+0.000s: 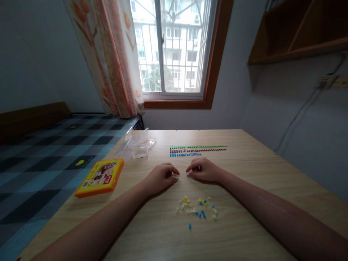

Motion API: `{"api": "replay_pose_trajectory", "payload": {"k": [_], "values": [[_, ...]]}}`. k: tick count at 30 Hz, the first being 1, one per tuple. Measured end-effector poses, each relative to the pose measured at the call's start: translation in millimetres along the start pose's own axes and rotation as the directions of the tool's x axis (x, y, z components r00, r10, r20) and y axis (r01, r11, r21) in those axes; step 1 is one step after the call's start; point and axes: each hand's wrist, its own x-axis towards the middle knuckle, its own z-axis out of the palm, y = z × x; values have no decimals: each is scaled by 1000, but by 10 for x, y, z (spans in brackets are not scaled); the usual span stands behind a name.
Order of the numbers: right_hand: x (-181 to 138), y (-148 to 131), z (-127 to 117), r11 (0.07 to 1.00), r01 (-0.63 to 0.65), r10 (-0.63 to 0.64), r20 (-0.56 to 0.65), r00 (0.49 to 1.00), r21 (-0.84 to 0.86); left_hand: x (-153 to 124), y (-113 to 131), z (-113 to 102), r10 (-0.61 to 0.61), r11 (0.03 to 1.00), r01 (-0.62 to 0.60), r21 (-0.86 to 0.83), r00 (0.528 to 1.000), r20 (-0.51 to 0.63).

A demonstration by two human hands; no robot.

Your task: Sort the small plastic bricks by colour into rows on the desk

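Note:
My left hand (161, 177) is curled low over the table, thumb and fingertips drawn in around a tiny blue building brick (177, 178). Facing it across a narrow gap, my right hand (203, 169) pinches another tiny blue brick (187, 175) at its fingertips. Closer to me lies a loose scatter of blue, yellow and pale bricks, with one blue brick (190, 227) apart from the others. Beyond my hands run three rows of small bricks: a green row (198, 146), a brown row (198, 150) and a shorter blue row (185, 154).
A yellow-orange box (100, 177) lies on the left of the wooden table (272, 188). Behind it are clear plastic packaging pieces (140, 145). A bed with a checked cover (89, 132) adjoins the left side. A window (176, 47) and curtain (108, 54) are ahead.

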Motion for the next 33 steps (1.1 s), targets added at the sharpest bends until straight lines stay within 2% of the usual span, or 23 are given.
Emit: {"api": "replay_pose_trajectory", "payload": {"k": [6, 14, 19, 24, 30, 33], "values": [[3, -6, 55, 1000, -12, 12, 14, 1000, 11, 15, -57, -3, 35, 999, -34, -18, 999, 28], [33, 9, 158, 993, -36, 31, -49, 998, -109, 16, -130, 30, 20, 1000, -20, -12, 1000, -8], [10, -44, 232, 984, -58, 42, -96, 995, -166, 36, -131, 60, -21, 999, 22, 32, 999, -34], [-8, -94, 273, 983, -106, 91, -103, 990, -148, 63, -118, 86, -44, 997, 47, 67, 998, -43], [3, -82, 287, 977, -184, 162, -183, 970, -109, 115, -113, 144, -91, 988, 99, 121, 994, -66], [6, -60, 288, 976, -189, 169, -171, 971, -110, 136, -102, 165, -118, 981, 128, 147, 990, -73]]}}
